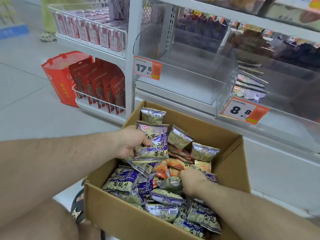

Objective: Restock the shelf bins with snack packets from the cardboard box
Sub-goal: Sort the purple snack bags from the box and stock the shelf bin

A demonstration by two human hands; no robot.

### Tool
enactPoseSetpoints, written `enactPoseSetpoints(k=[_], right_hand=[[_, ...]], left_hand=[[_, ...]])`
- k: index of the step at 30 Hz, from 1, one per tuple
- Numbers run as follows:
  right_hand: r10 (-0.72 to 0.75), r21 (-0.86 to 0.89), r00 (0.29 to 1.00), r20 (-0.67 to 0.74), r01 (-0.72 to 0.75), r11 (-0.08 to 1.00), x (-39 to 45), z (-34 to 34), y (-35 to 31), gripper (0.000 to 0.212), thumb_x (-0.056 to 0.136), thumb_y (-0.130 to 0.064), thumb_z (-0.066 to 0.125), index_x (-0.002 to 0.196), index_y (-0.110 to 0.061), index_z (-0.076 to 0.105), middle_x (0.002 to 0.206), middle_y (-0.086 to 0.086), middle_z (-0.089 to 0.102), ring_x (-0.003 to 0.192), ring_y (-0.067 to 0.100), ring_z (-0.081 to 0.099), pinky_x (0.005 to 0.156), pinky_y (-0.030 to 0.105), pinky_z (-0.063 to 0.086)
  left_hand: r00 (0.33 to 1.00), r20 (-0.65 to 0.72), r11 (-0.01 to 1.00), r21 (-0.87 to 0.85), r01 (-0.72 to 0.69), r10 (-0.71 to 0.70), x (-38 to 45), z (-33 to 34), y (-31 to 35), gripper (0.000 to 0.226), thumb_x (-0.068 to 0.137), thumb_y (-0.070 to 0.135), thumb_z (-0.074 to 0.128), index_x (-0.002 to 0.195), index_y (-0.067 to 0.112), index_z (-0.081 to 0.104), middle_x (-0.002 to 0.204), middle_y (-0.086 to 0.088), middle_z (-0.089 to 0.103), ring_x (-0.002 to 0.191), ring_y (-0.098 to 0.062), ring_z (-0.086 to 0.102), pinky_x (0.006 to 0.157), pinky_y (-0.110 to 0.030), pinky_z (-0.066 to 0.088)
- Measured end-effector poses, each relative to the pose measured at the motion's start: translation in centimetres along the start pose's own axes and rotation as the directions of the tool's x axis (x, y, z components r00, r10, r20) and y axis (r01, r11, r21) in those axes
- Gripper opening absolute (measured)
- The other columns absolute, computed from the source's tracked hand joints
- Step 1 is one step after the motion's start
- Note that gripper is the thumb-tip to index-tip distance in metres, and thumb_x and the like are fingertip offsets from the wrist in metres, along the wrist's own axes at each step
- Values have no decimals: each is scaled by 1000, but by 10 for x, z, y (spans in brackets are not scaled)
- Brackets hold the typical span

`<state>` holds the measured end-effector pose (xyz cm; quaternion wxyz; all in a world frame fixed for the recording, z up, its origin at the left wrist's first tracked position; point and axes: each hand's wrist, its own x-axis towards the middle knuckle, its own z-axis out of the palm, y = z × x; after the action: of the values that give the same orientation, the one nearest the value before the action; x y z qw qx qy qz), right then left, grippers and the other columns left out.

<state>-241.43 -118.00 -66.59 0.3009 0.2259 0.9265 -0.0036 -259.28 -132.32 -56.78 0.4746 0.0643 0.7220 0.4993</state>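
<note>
An open cardboard box point(230, 153) on the floor holds several purple-and-gold snack packets and a few orange ones. My left hand point(133, 142) grips a stack of purple packets point(152, 144) lifted over the box's left side. My right hand point(192, 181) is down among the packets in the middle of the box, fingers curled around one grey-purple packet point(170, 183). Straight ahead, a clear shelf bin point(190, 73) with a 17.8 price tag holds nothing. The bin point(277, 108) to its right, tagged 8.8, has a few of the same purple packets point(249, 84) at its left end.
A white wire rack point(97, 99) of red pouches stands left of the shelf post, with a red bag point(57, 78) on the floor beside it. A person's shoe point(47, 36) shows at the far left. My knee and sandal are at the box's left corner.
</note>
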Motion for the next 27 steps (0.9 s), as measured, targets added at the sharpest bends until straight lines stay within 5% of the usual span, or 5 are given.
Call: enactPoseSetpoints(k=[6,11,19,24,27], right_hand=[[146,249,923,-356,-57,967,-49,-90,32,33,80,-24,56,112,-29,61,101,2,68,87,28,63,68,32,51],[61,261,608,-791,246,933,-111,-127,27,71,81,-15,64,147,-30,43,123,7,56,106,34,59,81,42,54],[-110,59,591,-800,259,964,-122,-104,11,105,44,-3,80,140,-29,47,141,24,49,89,38,66,52,40,57],[-148,105,589,-795,374,921,-135,-93,15,96,67,-4,66,151,-34,29,158,20,25,128,41,48,87,48,57],[-138,220,621,-772,464,858,-145,-96,17,79,79,-13,51,152,-36,32,164,8,7,145,31,26,113,38,36]], left_hand=[[1000,9,999,-22,-29,29,-9,-8,6,38,86,-13,61,118,9,58,108,-17,73,99,-36,69,83,-52,56],[990,86,991,-75,-108,114,-33,10,22,33,89,-11,60,114,9,59,103,-16,75,95,-35,71,86,-53,56],[963,139,936,-301,-181,231,-85,35,24,26,78,-12,42,76,13,43,67,-8,60,58,-21,55,62,-36,45],[949,148,905,-371,-209,280,-106,49,23,24,79,26,71,92,16,54,66,-3,59,61,-14,48,72,-32,42],[921,104,884,-339,-323,376,-113,68,29,28,81,8,75,100,11,56,86,-13,76,77,-19,71,73,-29,59]])
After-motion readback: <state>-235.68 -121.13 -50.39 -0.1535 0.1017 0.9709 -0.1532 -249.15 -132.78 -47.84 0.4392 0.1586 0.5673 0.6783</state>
